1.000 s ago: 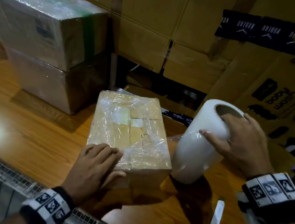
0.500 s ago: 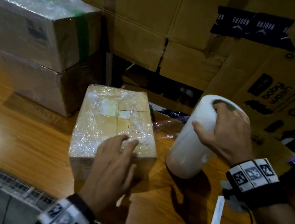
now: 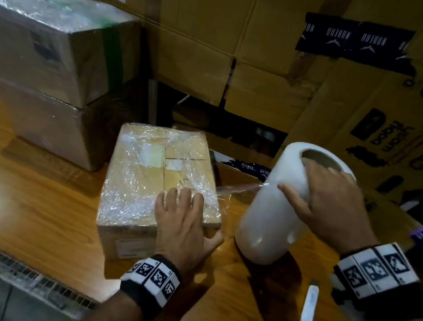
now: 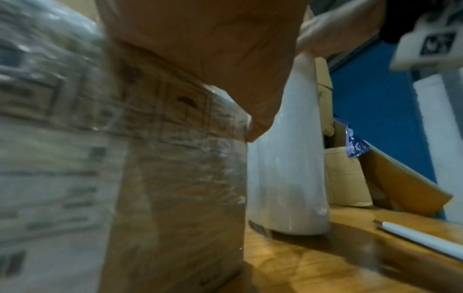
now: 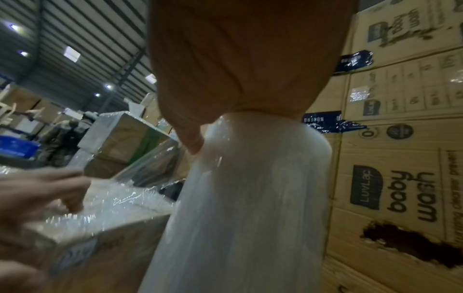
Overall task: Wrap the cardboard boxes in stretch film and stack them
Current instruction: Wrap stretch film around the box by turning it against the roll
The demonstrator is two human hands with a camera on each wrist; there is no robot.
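Film-wrapped box (image 3: 156,179) flat on table; roll (image 3: 274,210) upright (beside).

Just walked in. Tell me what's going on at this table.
A person is wrapping a small box in stretch film. The left hand presses flat on the box's near right corner. The right hand holds the film roll upright on the table, fingers hooked in its core. A film strand runs from roll to box. Two wrapped boxes are stacked to the left. A white pen lies near the roll.
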